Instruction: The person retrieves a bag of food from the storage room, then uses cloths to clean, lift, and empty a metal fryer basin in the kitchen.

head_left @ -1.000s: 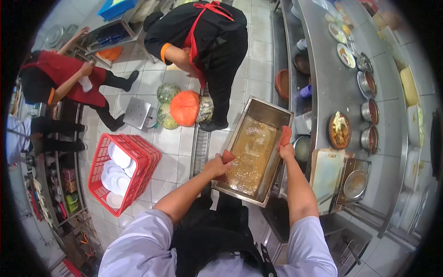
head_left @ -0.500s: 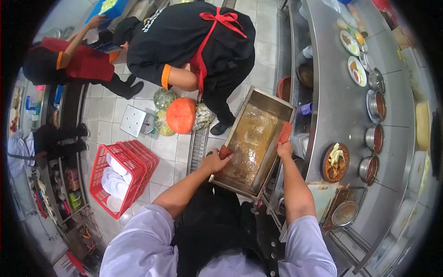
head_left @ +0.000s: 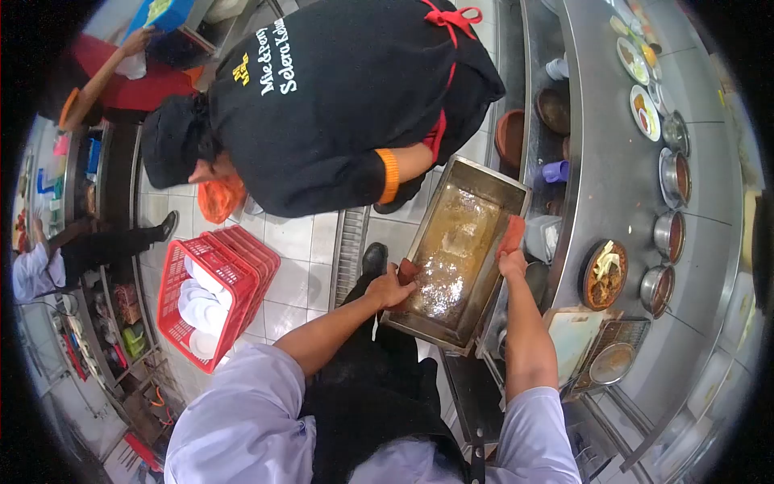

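Note:
A deep rectangular metal pan (head_left: 488,179) hangs level in front of my body, with greasy, shiny brown liquid across its bottom. My left hand (head_left: 390,289) is closed on its left rim, with a reddish cloth (head_left: 409,270) bunched between fingers and metal. On the opposite rim my right hand (head_left: 513,263) grips through another red cloth (head_left: 511,235). The fingers under the rims are partly hidden.
Just ahead, a co-worker in black (head_left: 322,105) bends across the tiled floor. A red crate (head_left: 258,270) holding white plates stands at left. The steel counter (head_left: 601,194) on the right bears pots, plates and a brown food dish (head_left: 605,276).
The pan and both my hands have shifted slightly right in view. The co-worker has straightened less over the floor bags and now covers most of them, looming closer in front of me.

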{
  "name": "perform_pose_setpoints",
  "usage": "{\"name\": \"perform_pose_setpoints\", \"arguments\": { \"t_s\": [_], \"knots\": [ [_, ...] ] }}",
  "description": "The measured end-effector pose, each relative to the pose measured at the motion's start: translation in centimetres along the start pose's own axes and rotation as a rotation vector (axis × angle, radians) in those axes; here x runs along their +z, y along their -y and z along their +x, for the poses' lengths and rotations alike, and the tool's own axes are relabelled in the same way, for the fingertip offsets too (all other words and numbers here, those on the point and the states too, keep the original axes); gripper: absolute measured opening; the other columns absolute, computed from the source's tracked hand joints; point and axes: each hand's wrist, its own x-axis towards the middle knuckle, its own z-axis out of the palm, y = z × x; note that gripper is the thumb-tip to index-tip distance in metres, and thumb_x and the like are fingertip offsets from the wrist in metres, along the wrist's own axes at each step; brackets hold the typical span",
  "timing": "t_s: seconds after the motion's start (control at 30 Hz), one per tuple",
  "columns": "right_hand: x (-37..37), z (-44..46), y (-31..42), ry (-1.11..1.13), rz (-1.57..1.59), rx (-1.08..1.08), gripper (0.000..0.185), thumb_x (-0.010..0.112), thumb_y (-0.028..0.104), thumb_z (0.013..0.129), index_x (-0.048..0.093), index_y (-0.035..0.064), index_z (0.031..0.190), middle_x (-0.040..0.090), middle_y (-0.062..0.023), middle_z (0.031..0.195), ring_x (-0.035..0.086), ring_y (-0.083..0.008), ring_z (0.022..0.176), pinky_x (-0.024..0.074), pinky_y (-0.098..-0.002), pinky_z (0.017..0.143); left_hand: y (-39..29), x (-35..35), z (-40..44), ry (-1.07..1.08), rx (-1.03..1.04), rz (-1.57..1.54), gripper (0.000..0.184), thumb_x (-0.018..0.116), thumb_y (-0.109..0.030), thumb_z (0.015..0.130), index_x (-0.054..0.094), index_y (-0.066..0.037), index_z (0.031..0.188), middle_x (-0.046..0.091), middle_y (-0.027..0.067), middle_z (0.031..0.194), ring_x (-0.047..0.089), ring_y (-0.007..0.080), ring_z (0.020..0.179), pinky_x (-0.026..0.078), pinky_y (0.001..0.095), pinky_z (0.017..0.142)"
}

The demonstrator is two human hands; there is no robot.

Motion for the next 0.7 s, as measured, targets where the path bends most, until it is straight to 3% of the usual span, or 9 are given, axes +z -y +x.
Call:
{"name": "perform_pose_setpoints", "arguments": {
  "t_s": [0.13,0.17,0.23,0.33,0.43,0.7],
  "knots": [
    [2.3,-1.4,-3.3,-0.037,0.002,-0.024,0.058,0.071,0.039,0.094,0.056,0.0055,0.139,0.062,-0.0217,0.139,0.058,-0.0402,0.132,0.0461,-0.0477,0.11,1.9,2.6,0.0,0.008,0.005,-0.007,0.107,0.059,-0.08,0.084,0.035,0.005,0.144,0.063,0.0386,0.125,0.064,0.0504,0.118,0.048,0.0542,0.104],
    [2.4,-2.0,-4.1,-0.016,0.011,-0.038,0.06,0.072,0.04,0.093,0.056,0.0048,0.139,0.064,-0.0232,0.137,0.06,-0.0401,0.129,0.0474,-0.0468,0.108,0.9,1.1,-1.7,0.063,-0.055,-0.021,0.102,0.061,-0.076,0.084,0.038,0.003,0.144,0.063,0.0349,0.13,0.063,0.0457,0.123,0.049,0.0488,0.106],
    [3.0,-0.6,-5.9,-0.013,-0.038,-0.027,0.061,0.073,0.04,0.093,0.057,0.0025,0.138,0.066,-0.0244,0.134,0.063,-0.0395,0.126,0.0491,-0.046,0.106,1.5,3.0,-1.5,0.057,-0.037,-0.013,0.099,0.061,-0.075,0.084,0.039,0.003,0.142,0.062,0.034,0.132,0.063,0.0448,0.125,0.049,0.049,0.106],
    [3.4,-2.5,-5.7,-0.014,-0.024,-0.052,0.059,0.073,0.041,0.092,0.06,0.0012,0.134,0.067,-0.0245,0.132,0.063,-0.0395,0.125,0.0494,-0.046,0.105,3.6,4.6,-2.0,0.033,-0.041,-0.008,0.095,0.062,-0.073,0.085,0.04,0.002,0.138,0.062,0.0321,0.133,0.063,0.043,0.126,0.048,0.0492,0.106],
    [5.0,-2.0,-6.3,-0.07,-0.041,-0.061,0.051,0.071,0.039,0.093,0.063,0.0069,0.131,0.067,-0.0205,0.133,0.06,-0.0407,0.128,0.0491,-0.0472,0.106,3.8,4.6,-2.5,0.01,-0.043,-0.011,0.096,0.062,-0.073,0.085,0.04,0.003,0.138,0.063,0.0323,0.131,0.063,0.0429,0.125,0.048,0.0491,0.107],
    [10.0,0.7,-11.2,0.035,0.002,-0.061,0.053,0.068,0.04,0.093,0.062,0.0056,0.134,0.064,-0.0229,0.136,0.058,-0.0417,0.131,0.0461,-0.0483,0.11,4.8,5.4,-3.0,0.026,-0.069,0.031,0.095,0.063,-0.072,0.085,0.04,0.004,0.138,0.066,0.033,0.125,0.065,0.0433,0.121,0.05,0.0493,0.104]
  ]
}}
